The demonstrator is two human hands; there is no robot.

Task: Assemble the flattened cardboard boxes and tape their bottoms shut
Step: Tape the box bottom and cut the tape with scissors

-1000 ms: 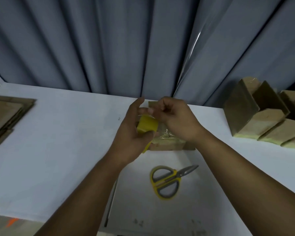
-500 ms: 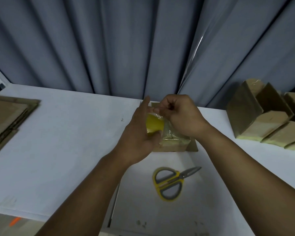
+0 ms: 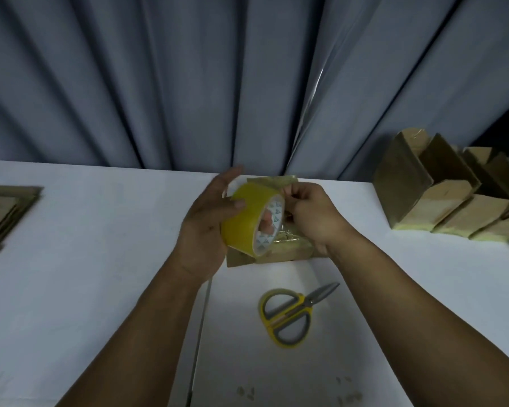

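My left hand (image 3: 206, 221) grips a yellow roll of tape (image 3: 244, 218), held on edge above a small cardboard box (image 3: 288, 251) that stands on the white table. The roll's white core faces right. My right hand (image 3: 312, 215) pinches the loose end of the clear tape right beside the roll, over the box. The box is mostly hidden behind the roll and both hands; its top shows glossy tape.
Yellow-and-grey scissors (image 3: 291, 315) lie shut on the table (image 3: 100, 245) in front of the box. Several assembled boxes (image 3: 453, 195) lie in a row at the right. A stack of flattened cardboard (image 3: 3, 212) sits at the left edge. Grey curtains hang behind.
My left hand has turned the roll so that its yellow band and white core now show. The right hand's pinch stays at the roll's edge.
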